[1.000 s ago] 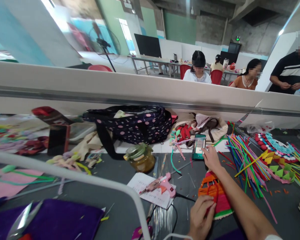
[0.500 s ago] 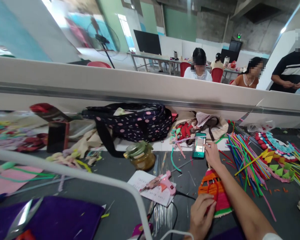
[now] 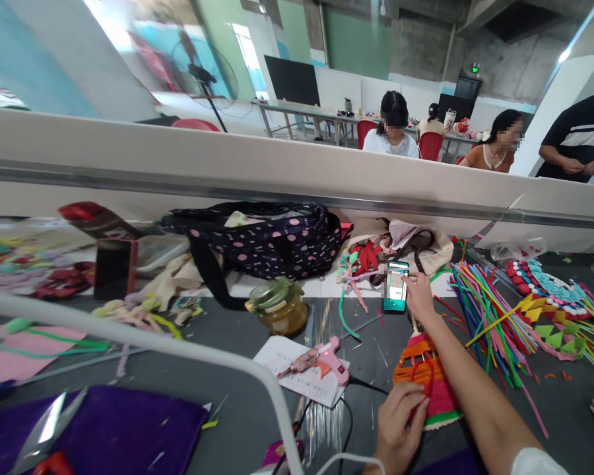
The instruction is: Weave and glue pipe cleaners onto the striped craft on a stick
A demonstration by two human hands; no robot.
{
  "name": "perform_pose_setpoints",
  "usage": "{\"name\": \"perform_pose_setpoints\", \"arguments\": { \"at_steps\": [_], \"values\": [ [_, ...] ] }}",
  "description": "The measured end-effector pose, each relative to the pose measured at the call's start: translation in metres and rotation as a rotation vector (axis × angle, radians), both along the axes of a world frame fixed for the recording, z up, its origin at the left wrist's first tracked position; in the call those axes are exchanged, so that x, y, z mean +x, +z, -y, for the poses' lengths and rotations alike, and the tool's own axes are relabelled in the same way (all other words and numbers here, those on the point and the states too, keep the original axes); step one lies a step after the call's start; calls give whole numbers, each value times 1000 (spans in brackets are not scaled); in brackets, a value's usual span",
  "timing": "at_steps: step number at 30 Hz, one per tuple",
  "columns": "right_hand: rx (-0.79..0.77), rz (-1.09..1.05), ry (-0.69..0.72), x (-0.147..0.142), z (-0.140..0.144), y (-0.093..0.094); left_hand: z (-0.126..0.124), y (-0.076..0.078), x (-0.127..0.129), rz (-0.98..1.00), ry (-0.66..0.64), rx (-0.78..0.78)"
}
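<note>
A pink glue gun (image 3: 334,365) lies on a sheet of handwritten paper (image 3: 272,359) on a dark worktable. To the right of the glue gun, partly beneath the right forearm, is a woven piece (image 3: 440,394) in orange, hot pink and green. The left hand (image 3: 400,419), nearer the wearer than the glue gun and to its right, pinches a curved red strip (image 3: 430,379) between closed thumb and fingertips, over the woven piece's edge. Beyond the glue gun and to its right, the right hand (image 3: 420,300) points a finger at the lit screen of a phone (image 3: 397,297); how far its other fingers curl cannot be told. Farther to the glue gun's right spreads a bundle of colorful stems (image 3: 492,316). Beyond it on the left stand a lidded glass jar (image 3: 280,313) and, farther back, a dark spotted bag (image 3: 277,251). Well to its left, scissors (image 3: 44,429) rest on purple cloth (image 3: 133,422).
</note>
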State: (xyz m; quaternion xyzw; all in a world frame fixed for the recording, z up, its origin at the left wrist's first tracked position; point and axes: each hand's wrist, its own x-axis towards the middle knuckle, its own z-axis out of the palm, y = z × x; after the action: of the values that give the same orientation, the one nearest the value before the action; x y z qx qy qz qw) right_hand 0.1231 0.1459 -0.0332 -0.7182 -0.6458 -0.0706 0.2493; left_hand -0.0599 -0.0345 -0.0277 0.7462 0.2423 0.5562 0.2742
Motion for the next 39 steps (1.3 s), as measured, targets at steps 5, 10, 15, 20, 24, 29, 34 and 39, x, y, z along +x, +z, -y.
{"name": "perform_pose_setpoints", "arguments": {
  "at_steps": [5, 10, 15, 20, 24, 29, 34, 39],
  "values": [
    [-13, -4, -8, 0, -3, -2, 0, 0, 0, -8, -1, -10],
    [-14, -10, -12, 0, -4, -3, 1, 0, 0, -13, 0, -22],
    [-11, -16, -7, -1, -5, -5, 1, -3, -1, -22, -11, -32],
    [1, -15, -7, 1, -5, -4, 1, -3, -1, -16, -10, -19],
    [4, -9, -4, 1, -4, -3, 1, -3, -1, -22, -6, -18],
    [-2, -1, 6, -2, -5, -1, 2, -1, -1, -22, -7, -39],
    [-10, 3, 17, -4, -6, 1, 1, 0, -1, -17, -6, -41],
    [-17, -2, 16, -4, -4, -1, 1, 0, -1, -29, -1, -26]
  ]
}}
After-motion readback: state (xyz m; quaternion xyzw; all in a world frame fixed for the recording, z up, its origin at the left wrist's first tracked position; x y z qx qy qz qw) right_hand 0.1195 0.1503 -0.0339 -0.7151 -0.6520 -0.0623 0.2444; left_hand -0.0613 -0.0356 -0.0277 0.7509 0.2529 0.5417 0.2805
